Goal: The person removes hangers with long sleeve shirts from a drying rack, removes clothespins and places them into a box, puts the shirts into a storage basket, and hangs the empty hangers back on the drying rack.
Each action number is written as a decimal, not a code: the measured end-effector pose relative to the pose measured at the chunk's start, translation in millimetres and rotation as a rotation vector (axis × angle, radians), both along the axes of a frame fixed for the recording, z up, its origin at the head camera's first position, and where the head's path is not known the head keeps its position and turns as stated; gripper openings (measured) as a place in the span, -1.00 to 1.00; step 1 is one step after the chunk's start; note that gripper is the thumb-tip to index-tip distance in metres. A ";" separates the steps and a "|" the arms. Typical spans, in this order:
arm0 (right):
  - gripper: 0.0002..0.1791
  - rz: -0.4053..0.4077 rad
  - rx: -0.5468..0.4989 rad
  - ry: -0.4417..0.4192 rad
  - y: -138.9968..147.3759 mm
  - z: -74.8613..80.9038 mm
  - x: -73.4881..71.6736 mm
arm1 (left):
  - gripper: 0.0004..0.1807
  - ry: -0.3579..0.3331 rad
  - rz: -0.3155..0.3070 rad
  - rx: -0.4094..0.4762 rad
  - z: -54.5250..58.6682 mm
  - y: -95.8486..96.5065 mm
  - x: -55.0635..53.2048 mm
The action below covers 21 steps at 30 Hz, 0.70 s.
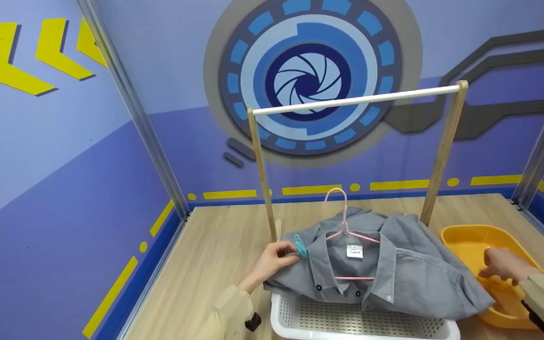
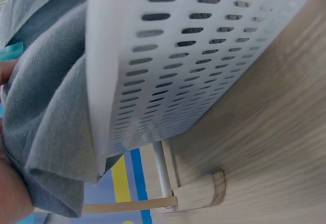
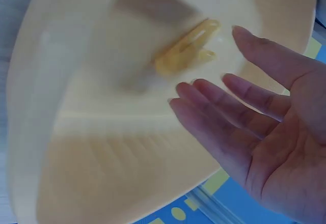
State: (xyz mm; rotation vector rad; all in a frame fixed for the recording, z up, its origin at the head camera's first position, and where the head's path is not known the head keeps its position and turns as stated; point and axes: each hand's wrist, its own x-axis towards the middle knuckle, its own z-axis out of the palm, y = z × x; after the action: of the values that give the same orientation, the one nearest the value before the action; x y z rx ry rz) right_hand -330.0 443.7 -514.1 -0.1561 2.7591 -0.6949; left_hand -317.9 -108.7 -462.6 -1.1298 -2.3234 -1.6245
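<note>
Two clothespins (image 1: 301,246) (image 3: 178,56), one shirt (image 1: 425,278), one hanger (image 1: 344,226)

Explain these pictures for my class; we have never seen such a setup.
There is no machine: a person works bare-handed, so each grip is a hand. The wide picture comes from a camera on the head, the close-ups from one on each wrist. On the table stand a clothes rack, a white basket and a yellow-orange basin. A grey shirt with a pink hanger lies over the basket. The left grip holds the shirt beside a blue clip; the right grip, open and empty, is near a yellow clip in the basin.
</note>
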 end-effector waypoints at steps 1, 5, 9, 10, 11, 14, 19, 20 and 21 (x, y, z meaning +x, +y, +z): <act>-0.61 -0.007 -0.004 -0.007 0.0 1.1 0.0 | -0.92 0.000 0.000 -0.002 -0.5 0.0 -0.1; -0.56 -0.005 -0.005 0.009 -2.0 6.1 2.1 | -0.91 -0.020 0.005 0.001 -1.6 0.4 -0.2; -0.48 0.005 0.003 0.060 -5.9 13.1 3.7 | -0.92 -0.033 0.009 0.008 -1.4 1.1 -0.7; -0.45 0.005 0.004 0.072 -7.3 15.1 3.9 | -0.92 -0.035 0.009 0.008 -1.3 1.1 -0.7; -0.42 0.008 0.007 0.083 -8.7 17.4 3.7 | -0.92 -0.035 0.009 0.008 -1.2 1.0 -0.7; -0.42 0.021 0.010 0.162 -14.7 23.4 3.9 | -0.92 -0.033 0.012 0.005 -1.3 0.6 -0.7; -0.51 0.024 0.018 0.323 -29.4 38.3 4.7 | -0.91 -0.043 0.010 -0.002 -0.8 -0.1 -0.6; -0.52 0.018 0.012 0.340 -33.0 42.5 4.7 | -0.91 -0.042 0.013 -0.005 -0.7 -0.3 -0.7; -0.52 0.012 0.002 0.347 -36.5 46.7 4.8 | -0.91 -0.042 0.012 -0.005 -0.6 -0.6 -0.7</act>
State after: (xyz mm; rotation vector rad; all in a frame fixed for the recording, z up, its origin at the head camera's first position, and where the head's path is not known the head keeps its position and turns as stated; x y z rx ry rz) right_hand -325.1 407.2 -467.4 -0.3207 3.0828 -0.7210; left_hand -318.6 -109.2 -463.3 -1.0910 -2.3565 -1.6545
